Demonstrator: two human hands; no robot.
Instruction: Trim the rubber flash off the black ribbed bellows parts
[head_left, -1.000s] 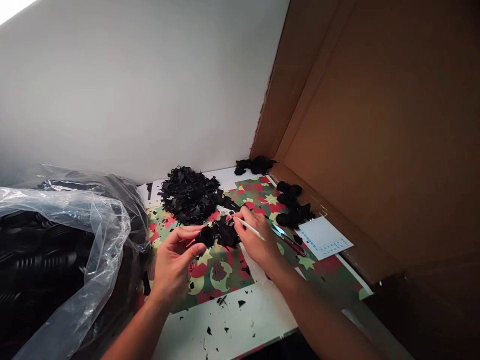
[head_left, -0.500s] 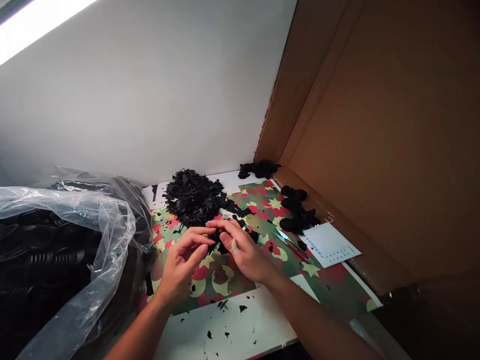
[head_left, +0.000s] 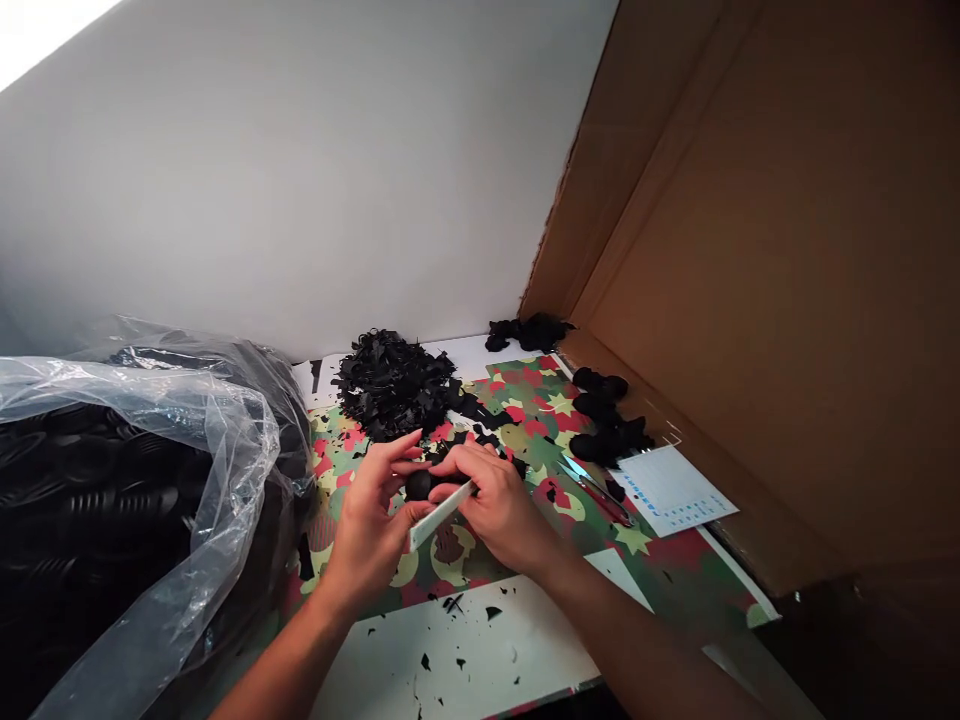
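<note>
My left hand point(head_left: 376, 515) is closed around a small black rounded piece point(head_left: 420, 486), its fingers behind and its thumb in front. A flat white strip point(head_left: 441, 516) slants down and left from my right hand point(head_left: 496, 505), which grips its upper end between thumb and fingers. The strip's lower end is close to my left thumb; whether they touch is unclear. My right fingertips are also against the black piece. Both hands are over a camouflage-patterned sheet point(head_left: 551, 400). A heap of black scraps point(head_left: 394, 385) lies just beyond them.
A clear plastic bag point(head_left: 236, 470) of black moulded pieces point(head_left: 82, 510) fills the left side. Red-handled scissors point(head_left: 600, 490), a white card point(head_left: 675, 490) and black rounded pieces point(head_left: 607, 415) lie to the right. A cardboard wall point(head_left: 780, 280) stands on the right.
The white strip has swung into clear view from my right hand. My hands have come together around the black piece, my left fingers closing in. The view has shifted slightly left.
</note>
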